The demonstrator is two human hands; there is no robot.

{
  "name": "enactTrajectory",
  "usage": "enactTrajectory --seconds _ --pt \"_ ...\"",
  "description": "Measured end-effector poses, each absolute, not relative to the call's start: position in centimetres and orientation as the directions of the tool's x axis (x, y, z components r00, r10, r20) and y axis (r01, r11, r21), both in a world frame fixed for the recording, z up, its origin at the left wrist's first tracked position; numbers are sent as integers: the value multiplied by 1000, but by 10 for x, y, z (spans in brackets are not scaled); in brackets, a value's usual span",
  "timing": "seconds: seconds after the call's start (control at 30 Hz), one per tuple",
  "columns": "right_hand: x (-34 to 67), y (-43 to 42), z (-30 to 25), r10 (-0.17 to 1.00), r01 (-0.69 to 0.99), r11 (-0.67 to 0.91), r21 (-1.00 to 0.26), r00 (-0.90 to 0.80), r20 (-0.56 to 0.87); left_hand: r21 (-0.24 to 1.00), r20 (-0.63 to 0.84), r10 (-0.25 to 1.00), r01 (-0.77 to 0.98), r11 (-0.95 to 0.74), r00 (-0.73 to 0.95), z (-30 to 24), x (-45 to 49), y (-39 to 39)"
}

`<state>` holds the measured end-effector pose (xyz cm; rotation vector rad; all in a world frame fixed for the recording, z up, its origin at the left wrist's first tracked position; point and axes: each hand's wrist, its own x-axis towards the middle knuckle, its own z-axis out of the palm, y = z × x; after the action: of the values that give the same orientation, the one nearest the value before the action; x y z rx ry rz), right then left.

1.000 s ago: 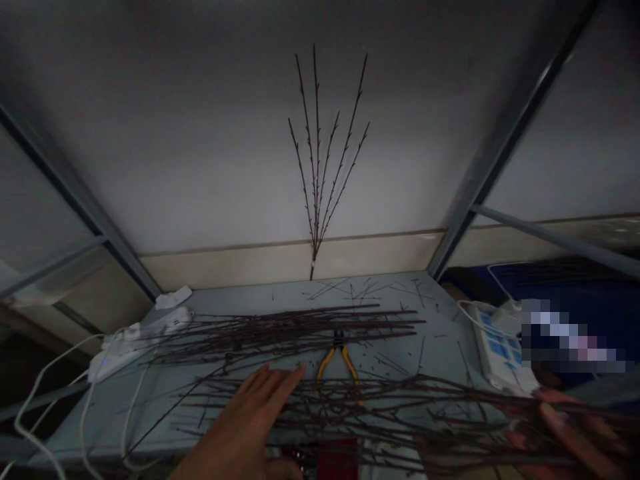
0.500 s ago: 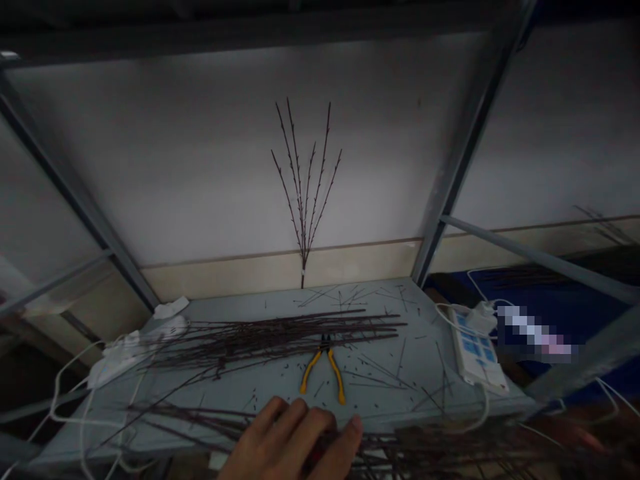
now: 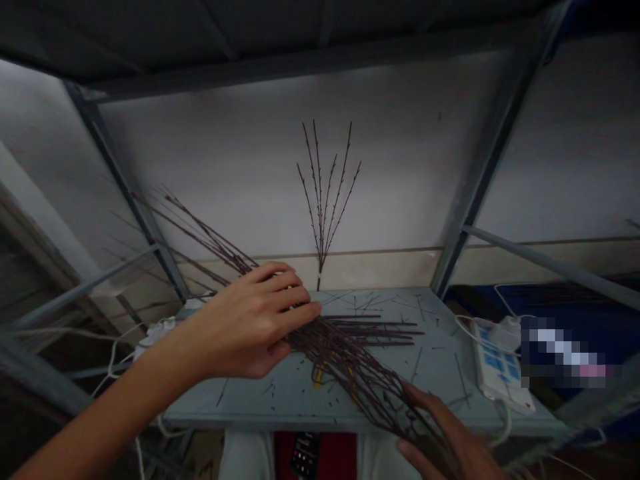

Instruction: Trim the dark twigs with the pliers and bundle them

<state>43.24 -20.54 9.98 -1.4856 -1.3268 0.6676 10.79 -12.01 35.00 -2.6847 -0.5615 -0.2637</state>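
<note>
A bundle of dark brown twigs [image 3: 360, 363] slants across the shelf, its thin ends up to the left and its thicker tangle down to the right. My left hand [image 3: 255, 317] is closed over the middle of the bundle. Low on the right, my right hand [image 3: 450, 433] grips the bundle's lower end, partly cut off by the frame edge. Beneath it lie more twigs [image 3: 395, 327] on the shelf and yellow-handled pliers [image 3: 318, 375], mostly hidden. A fanned branch with several stems [image 3: 320, 257] stands upright against the back wall.
The grey shelf [image 3: 280, 421] carries loose bits of twig. A white power strip [image 3: 505, 373] with cables lies at its right end; another with white cords is at the left [image 3: 155, 330]. Metal posts [image 3: 493, 153] frame both sides. A phone [image 3: 305, 453] lies below the front edge.
The twig bundle has come up from the front edge and now lies slanted above the shelf, held in both hands. The pliers have become mostly covered. The view has shifted.
</note>
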Motion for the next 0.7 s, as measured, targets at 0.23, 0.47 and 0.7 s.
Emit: enactTrajectory --seconds 0.23,0.47,0.7 --pt "337 -185 129 997 186 81 -979 -20 78 -288 485 363 537 -793 795 371 73 -152" --pt "278 -204 134 996 -107 -75 -991 38 -79 684 716 697 162 -711 32 221 79 -200" --pt "265 -204 129 980 -37 28 -999 197 20 952 9 973 -300 63 232 95 143 -223"
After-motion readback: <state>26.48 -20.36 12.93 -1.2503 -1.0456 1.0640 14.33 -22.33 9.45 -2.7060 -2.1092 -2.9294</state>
